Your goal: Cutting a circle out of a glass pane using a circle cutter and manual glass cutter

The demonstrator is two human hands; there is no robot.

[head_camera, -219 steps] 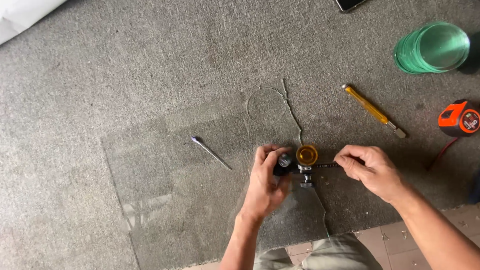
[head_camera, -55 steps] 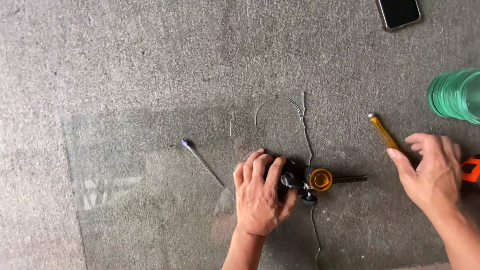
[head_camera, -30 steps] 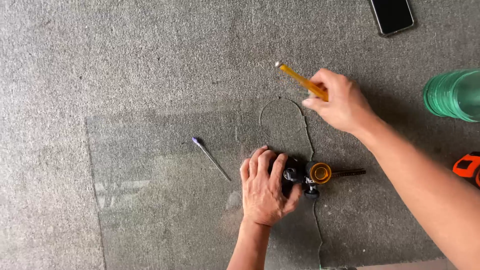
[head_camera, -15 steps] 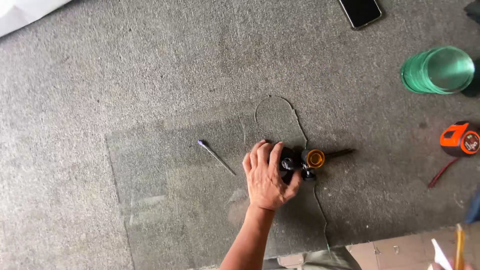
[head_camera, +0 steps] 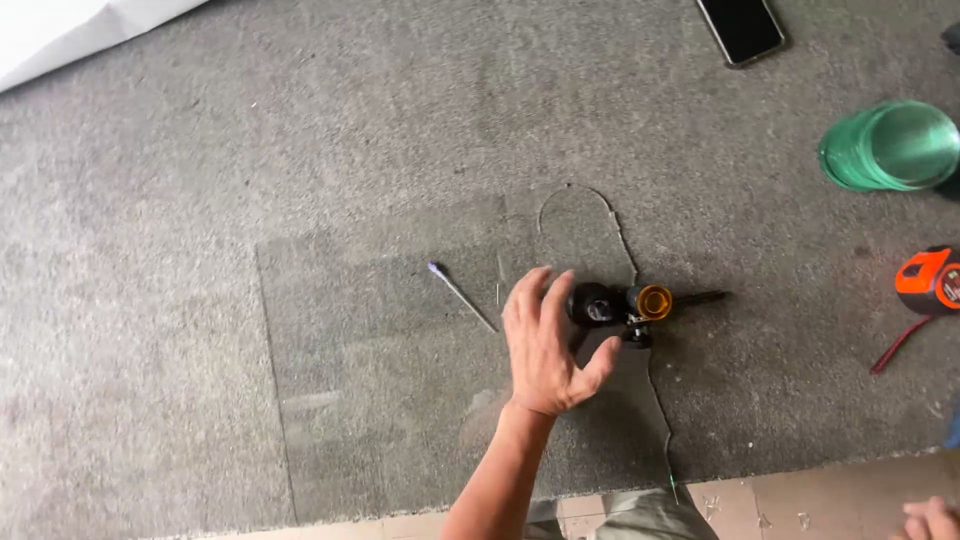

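Observation:
A clear glass sheet (head_camera: 380, 400) lies flat on grey carpet, with a curved score line running across its right part. On it stands a circle cutter with a black suction cup (head_camera: 592, 303), an orange knob (head_camera: 655, 301) and a dark bar pointing right. My left hand (head_camera: 545, 345) hovers just left of the suction cup with its fingers spread and nothing in it. Only the knuckles of my right hand (head_camera: 930, 518) show, at the bottom right corner; whatever it holds is hidden.
A thin stick with a purple tip (head_camera: 462, 297) lies on the glass left of my hand. A dark phone (head_camera: 740, 28), green stacked cups (head_camera: 888, 147) and an orange tape measure (head_camera: 928, 282) sit on the carpet to the right. Tiled floor (head_camera: 750, 505) borders the carpet's near edge.
My left hand has opened and lifted off the suction cup it was pressing. My right hand picked up the yellow tool and drew back to the bottom right corner.

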